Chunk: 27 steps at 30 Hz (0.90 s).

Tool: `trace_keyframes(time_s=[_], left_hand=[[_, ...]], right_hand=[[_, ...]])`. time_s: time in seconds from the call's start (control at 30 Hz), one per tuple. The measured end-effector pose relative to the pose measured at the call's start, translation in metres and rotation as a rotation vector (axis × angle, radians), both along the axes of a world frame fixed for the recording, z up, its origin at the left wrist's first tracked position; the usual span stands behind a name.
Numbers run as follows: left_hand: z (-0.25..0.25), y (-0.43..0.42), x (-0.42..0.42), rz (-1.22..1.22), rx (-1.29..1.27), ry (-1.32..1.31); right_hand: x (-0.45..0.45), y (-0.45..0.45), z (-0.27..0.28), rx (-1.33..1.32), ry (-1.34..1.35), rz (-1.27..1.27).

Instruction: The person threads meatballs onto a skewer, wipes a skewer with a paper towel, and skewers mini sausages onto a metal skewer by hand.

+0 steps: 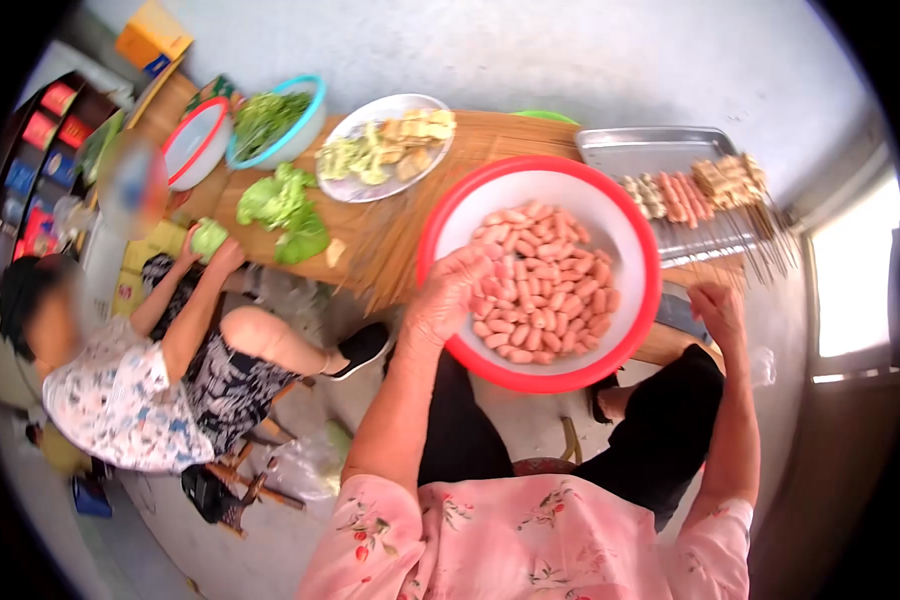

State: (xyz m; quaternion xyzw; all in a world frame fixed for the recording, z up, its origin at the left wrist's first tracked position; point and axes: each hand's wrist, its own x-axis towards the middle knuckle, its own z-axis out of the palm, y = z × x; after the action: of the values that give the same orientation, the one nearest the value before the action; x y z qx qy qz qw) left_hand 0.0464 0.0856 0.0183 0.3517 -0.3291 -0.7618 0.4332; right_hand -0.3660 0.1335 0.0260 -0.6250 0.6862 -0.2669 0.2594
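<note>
A large white bowl with a red rim (646, 290) holds many small pink sausages (555, 290). My left hand (458, 292) reaches over the bowl's left side, its fingers bent together at the sausages; what they hold is too small to tell. To the right of the bowl, my right hand (718, 312) is closed in the air, and anything between its fingers cannot be made out. Thin wooden skewers (395, 245) lie on the table left of the bowl. On a metal tray (650, 146) at the right rest skewered pink sausages (684, 200) and other skewered food (730, 182).
A co-worker (130, 390) sits at the left, holding a green vegetable (208, 238). Lettuce leaves (285, 210), an oval plate of food (385, 145), a blue-rimmed basin of greens (275, 120) and a red-rimmed bowl (196, 145) stand on the wooden table (500, 135).
</note>
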Motion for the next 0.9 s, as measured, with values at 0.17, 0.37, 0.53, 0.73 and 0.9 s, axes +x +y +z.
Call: trace_keyframes(time_s=[0.17,0.37,0.53,0.73,0.9], left_hand=[[-0.017,0.058,0.044,0.031,-0.091,0.432],[-0.014,0.092,0.050,0.084,-0.195,0.510],[-0.031,0.099,0.050,0.097,-0.113,0.543],[-0.029,0.090,0.047,0.009,-0.130,0.494],[-0.030,0.087,0.045,0.002,-0.117,0.504]], right_hand=[[0.006,0.036,-0.021,0.238,-0.212,0.169],[0.025,0.022,-0.025,0.293,-0.237,0.111],[0.003,0.019,-0.061,0.129,0.106,0.216],[0.015,0.014,-0.068,-0.042,-0.026,0.037],[0.042,0.016,-0.065,-0.294,-0.080,-0.139]])
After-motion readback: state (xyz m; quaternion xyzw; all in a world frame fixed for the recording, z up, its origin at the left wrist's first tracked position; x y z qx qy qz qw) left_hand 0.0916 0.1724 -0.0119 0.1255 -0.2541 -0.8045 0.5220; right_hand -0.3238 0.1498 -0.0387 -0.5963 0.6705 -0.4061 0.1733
